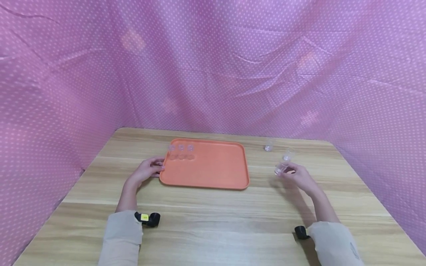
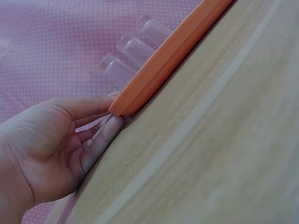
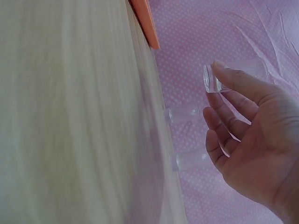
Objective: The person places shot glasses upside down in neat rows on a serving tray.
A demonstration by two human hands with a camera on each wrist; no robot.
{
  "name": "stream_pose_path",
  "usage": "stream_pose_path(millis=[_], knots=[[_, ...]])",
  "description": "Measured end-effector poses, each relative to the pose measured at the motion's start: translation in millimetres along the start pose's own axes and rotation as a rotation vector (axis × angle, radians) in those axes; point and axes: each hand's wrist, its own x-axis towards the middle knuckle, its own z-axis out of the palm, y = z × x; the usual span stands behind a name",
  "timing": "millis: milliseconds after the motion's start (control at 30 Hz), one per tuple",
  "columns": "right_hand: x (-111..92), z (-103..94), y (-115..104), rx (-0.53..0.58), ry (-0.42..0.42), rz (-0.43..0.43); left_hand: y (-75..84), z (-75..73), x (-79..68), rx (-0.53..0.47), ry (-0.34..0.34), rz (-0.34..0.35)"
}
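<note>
My left hand (image 1: pixel 146 170) is at the left side of an orange tray (image 1: pixel 213 166), gripping its edge between thumb and fingers. Three clear glasses (image 2: pixel 140 49) stand in a row at the tray's far left, bottoms up. On the right, my right hand (image 1: pixel 297 177) pinches another clear glass (image 3: pixel 215 79) between thumb and fingertips, its thick base toward the table and raised above it. Just beyond that hand stands an upright clear glass (image 1: pixel 287 156). A second upright glass (image 1: pixel 268 147) stands farther back, to its left.
The wood-grain table (image 1: pixel 206 229) extends around the tray on all sides. Pink dotted cloth (image 1: pixel 213 66) hangs behind it and along both sides. A small black camera (image 1: pixel 153 220) is worn at the left sleeve, another black camera (image 1: pixel 301 232) at the right.
</note>
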Motion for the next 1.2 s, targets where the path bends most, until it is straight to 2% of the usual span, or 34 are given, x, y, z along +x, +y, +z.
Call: stream_pose_path(millis=[333,567,767,833,1000,1067,1200], knots=[[26.9,21.7,-15.8,-0.013,-0.011,-0.064,-2.5,-1.0,-0.4,-0.005,0.004,-0.012],[45.5,36.0,-31.7,0.019,-0.039,-0.055,-2.2,-1.1,0.6,-0.026,-0.007,-0.012],[61.0,46.2,-42.7,-0.021,-0.058,-0.095,1.7,-1.7,-0.1,-0.029,-0.01,-0.009],[61.1,49.4,-56.4,-0.018,-0.063,-0.109,2.5,-1.9,-0.6,-0.023,-0.009,-0.015],[71.0,60.2,-69.8,0.011,-0.092,-0.122,1.8,-1.5,-0.6,-0.022,-0.006,-0.021],[79.5,65.1,-64.7,0.019,-0.101,-0.127,1.0,-1.2,0.3,-0.024,-0.005,-0.02],[87.2,72.2,-69.6,0.022,-0.104,-0.142,0.5,0.0,2.0,-0.026,-0.004,-0.024]])
